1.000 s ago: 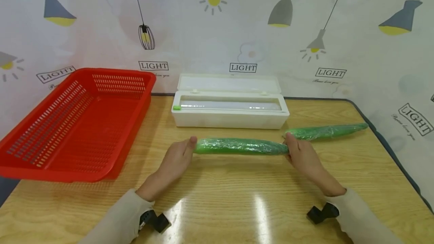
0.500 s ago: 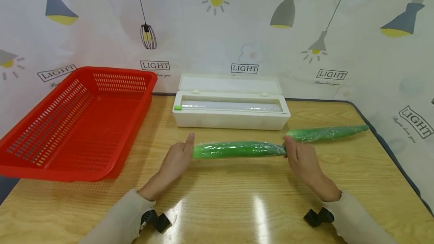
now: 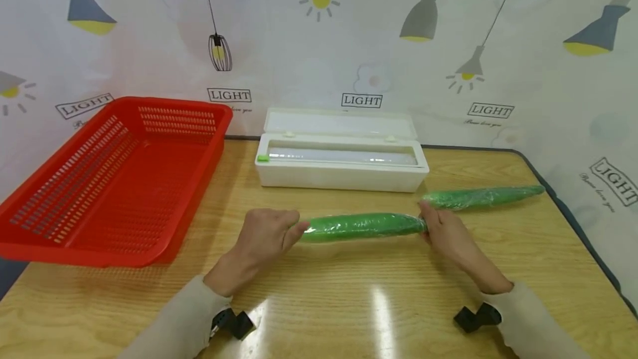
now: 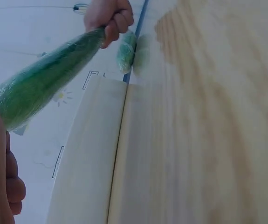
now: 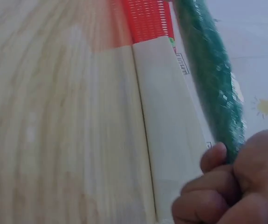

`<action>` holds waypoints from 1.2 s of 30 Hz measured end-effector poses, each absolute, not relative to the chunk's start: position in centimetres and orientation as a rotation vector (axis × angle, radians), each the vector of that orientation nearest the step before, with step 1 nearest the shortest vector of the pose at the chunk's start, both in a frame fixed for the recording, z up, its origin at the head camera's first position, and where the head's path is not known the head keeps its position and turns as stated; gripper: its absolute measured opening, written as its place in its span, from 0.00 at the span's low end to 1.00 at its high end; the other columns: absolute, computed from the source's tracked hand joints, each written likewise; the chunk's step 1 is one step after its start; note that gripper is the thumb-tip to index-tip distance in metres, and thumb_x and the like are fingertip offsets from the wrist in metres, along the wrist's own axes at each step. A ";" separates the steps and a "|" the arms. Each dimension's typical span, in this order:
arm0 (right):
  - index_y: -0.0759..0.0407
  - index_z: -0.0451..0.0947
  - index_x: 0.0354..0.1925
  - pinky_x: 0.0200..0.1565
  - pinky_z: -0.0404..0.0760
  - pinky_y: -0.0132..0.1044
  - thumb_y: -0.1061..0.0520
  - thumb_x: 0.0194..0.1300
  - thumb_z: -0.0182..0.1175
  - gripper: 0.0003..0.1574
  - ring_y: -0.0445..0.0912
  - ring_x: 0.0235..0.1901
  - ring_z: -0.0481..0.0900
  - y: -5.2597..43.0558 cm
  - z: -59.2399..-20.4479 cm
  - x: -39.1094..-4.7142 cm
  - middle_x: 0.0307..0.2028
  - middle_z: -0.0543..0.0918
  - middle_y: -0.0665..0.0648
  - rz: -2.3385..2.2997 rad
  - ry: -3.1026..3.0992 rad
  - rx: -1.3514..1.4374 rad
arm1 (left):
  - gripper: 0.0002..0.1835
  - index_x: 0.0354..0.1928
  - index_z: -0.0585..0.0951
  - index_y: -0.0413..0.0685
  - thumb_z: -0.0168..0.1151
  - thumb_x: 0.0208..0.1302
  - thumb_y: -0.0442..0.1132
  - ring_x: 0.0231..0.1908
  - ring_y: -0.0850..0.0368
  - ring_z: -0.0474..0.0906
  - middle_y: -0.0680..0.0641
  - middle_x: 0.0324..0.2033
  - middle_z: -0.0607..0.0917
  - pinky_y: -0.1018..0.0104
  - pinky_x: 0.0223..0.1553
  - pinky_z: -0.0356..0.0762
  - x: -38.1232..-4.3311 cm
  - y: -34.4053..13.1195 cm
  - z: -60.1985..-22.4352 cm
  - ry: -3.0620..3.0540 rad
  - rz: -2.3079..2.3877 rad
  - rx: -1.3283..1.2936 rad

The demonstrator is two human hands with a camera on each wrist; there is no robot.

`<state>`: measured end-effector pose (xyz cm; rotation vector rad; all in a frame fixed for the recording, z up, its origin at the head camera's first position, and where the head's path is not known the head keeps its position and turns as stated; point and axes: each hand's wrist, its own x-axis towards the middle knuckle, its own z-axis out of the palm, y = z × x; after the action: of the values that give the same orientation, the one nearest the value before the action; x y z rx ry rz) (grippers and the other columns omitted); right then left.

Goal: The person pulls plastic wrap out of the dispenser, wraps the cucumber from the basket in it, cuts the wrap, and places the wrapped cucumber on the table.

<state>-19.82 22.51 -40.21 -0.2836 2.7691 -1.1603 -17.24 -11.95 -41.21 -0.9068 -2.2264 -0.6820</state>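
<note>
A long green cucumber [image 3: 364, 226] wrapped in shiny clear film is held crosswise above the table. My left hand [image 3: 264, 240] grips its left end, the thumb lying along the near side. At the narrower right end, my right hand [image 3: 448, 234] pinches the cucumber and its film. Curled fingers of the right hand [image 5: 236, 186] show at the end of the cucumber [image 5: 210, 70] in the right wrist view. Just behind the right hand, a second film-wrapped cucumber [image 3: 485, 197] lies on the table. The left wrist view shows the cucumber [image 4: 45, 79] stretching between both hands.
A white cling film dispenser [image 3: 344, 176] with its lid raised stands at the back of the wooden table [image 3: 329, 292], a green slider at its left. To the left sits a red plastic basket [image 3: 191, 204]. A lamp-patterned sheet [image 3: 279, 32] rises behind.
The left thumb, upright at the cucumber's left end half a second ago, now lies forward over it. The cucumber has turned in the hands and come slightly nearer.
</note>
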 end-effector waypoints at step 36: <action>0.77 0.65 0.49 0.26 0.70 0.46 0.37 0.75 0.23 0.45 0.55 0.23 0.70 34.8 -40.2 -18.9 0.28 0.74 0.66 -1.025 2.891 0.094 | 0.12 0.47 0.80 0.38 0.58 0.68 0.38 0.21 0.57 0.77 0.47 0.23 0.82 0.70 0.22 0.73 -17.3 0.6 -41.9 -2.577 -2.033 -0.485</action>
<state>-18.95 34.82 -40.20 0.0943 2.8911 -1.0251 -17.29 0.56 -41.86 -0.4852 -2.5768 -2.0328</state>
